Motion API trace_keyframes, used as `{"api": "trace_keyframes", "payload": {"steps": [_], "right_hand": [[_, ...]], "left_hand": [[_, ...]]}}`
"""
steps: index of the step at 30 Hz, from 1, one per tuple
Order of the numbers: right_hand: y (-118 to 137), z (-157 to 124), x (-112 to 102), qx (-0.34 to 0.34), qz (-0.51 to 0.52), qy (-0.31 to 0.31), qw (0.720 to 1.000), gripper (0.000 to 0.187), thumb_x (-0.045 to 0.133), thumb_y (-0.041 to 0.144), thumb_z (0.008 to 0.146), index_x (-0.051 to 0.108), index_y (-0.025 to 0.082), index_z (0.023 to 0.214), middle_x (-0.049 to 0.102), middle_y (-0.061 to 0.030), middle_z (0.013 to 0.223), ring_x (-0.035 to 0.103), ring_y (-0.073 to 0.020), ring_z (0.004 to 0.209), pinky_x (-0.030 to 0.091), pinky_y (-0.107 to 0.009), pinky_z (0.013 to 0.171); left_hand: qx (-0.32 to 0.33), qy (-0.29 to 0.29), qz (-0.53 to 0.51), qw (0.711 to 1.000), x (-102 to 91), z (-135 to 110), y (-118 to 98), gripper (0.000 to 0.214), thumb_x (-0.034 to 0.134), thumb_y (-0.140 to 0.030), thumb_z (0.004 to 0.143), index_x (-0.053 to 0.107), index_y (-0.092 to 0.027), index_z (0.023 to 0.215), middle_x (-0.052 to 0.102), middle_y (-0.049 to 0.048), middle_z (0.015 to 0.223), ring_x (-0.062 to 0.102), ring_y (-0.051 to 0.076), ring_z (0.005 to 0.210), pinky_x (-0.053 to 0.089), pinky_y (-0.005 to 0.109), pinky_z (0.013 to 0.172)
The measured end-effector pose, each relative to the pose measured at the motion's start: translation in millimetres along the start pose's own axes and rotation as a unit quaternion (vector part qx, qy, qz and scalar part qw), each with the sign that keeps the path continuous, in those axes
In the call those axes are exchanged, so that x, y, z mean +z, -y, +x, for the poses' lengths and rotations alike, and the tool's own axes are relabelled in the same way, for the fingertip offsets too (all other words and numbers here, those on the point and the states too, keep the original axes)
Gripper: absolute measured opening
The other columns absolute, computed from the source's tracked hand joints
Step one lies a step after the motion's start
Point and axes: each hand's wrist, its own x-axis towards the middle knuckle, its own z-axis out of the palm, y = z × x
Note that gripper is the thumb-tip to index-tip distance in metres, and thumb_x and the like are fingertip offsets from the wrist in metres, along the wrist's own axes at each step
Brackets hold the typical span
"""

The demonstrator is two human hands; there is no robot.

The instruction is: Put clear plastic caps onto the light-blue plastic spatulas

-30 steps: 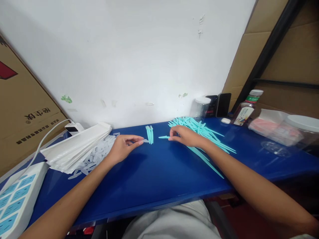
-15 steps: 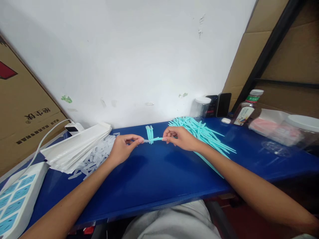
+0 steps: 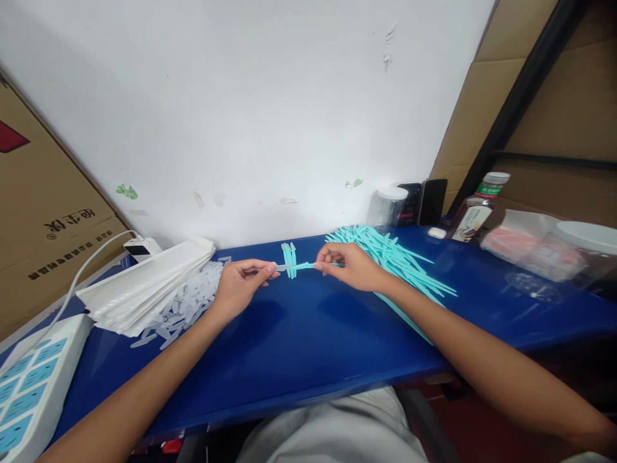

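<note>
My left hand point(image 3: 245, 283) pinches a translucent plastic cap point(image 3: 283, 267) between thumb and fingertips. From the other side, my right hand point(image 3: 347, 265) grips the handle of a turquoise eyebrow razor point(image 3: 304, 265), its blade end pointing left and meeting the cap. How deep the blade sits in the cap is too small to tell. Just behind the held pair, several turquoise razors point(image 3: 288, 254) lie side by side on the blue table point(image 3: 289, 360). Loose translucent caps point(image 3: 186, 305) are heaped beside my left forearm. Beyond my right hand spreads a pile of turquoise razors point(image 3: 400, 260).
White plastic sleeves point(image 3: 149, 283) are stacked at the left, near a power strip point(image 3: 33, 386) and a cabled white device point(image 3: 142, 247). At the right stand a clear jar point(image 3: 389, 209), phones point(image 3: 431, 202), a bottle point(image 3: 477, 209) and a pink packet point(image 3: 530, 247). A wall closes the back.
The held razor and cap have risen slightly and lie a little more level. Both hands keep their pinch, with only small shifts of the fingers.
</note>
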Motion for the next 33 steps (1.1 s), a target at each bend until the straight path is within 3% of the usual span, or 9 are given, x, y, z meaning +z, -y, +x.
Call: {"api": "trace_keyframes", "payload": {"steps": [8, 19, 23, 27, 33], "right_hand": [[0.2, -0.2, 5.5, 0.001, 0.016, 0.000, 1.000, 0.024, 0.071, 0.042, 0.094, 0.070, 0.018, 0.091, 0.073, -0.0030, 0.079, 0.068, -0.0165, 0.074, 0.052, -0.030, 0.074], [10.2, -4.7, 25.6, -0.004, 0.059, 0.006, 0.998, 0.022, 0.071, 0.040, 0.095, 0.070, 0.018, 0.092, 0.074, -0.0037, 0.080, 0.070, -0.0175, 0.076, 0.053, -0.031, 0.075], [9.0, -3.3, 21.3, -0.009, 0.048, 0.013, 0.999, 0.021, 0.069, 0.040, 0.096, 0.069, 0.018, 0.097, 0.075, -0.0042, 0.084, 0.070, -0.0175, 0.078, 0.052, -0.030, 0.074], [2.3, -1.2, 8.2, -0.005, -0.053, -0.007, 0.999, 0.017, 0.065, 0.036, 0.098, 0.071, 0.019, 0.097, 0.075, -0.0017, 0.081, 0.063, -0.0143, 0.067, 0.046, -0.027, 0.064], [1.3, -1.9, -1.2, 0.001, -0.059, 0.056, 0.997, 0.026, 0.056, 0.035, 0.103, 0.075, 0.018, 0.095, 0.077, -0.0029, 0.079, 0.062, -0.0127, 0.061, 0.045, -0.025, 0.058]], "left_hand": [[-0.002, 0.024, -0.007, 1.000, 4.7, -3.7, 3.8, 0.039, 0.082, -0.055, 0.081, 0.083, -0.018, 0.094, 0.083, 0.0092, 0.089, 0.076, 0.023, 0.076, 0.064, 0.034, 0.070], [0.009, 0.054, -0.009, 0.998, 11.9, -10.4, -0.7, 0.033, 0.082, -0.049, 0.083, 0.083, -0.016, 0.089, 0.082, 0.0085, 0.083, 0.073, 0.018, 0.071, 0.059, 0.026, 0.064], [0.016, 0.013, -0.007, 1.000, 9.1, -7.5, -0.9, 0.034, 0.082, -0.049, 0.082, 0.083, -0.017, 0.091, 0.081, 0.0078, 0.082, 0.073, 0.018, 0.070, 0.059, 0.026, 0.064], [0.021, -0.061, -0.005, 0.998, 2.0, -0.3, -1.2, 0.039, 0.081, -0.054, 0.082, 0.081, -0.015, 0.090, 0.081, 0.0088, 0.081, 0.075, 0.020, 0.075, 0.060, 0.027, 0.065], [0.006, -0.057, 0.005, 0.998, -4.8, 6.4, 8.8, 0.045, 0.081, -0.058, 0.081, 0.080, -0.015, 0.092, 0.080, 0.0093, 0.082, 0.075, 0.021, 0.079, 0.060, 0.026, 0.065]]}}
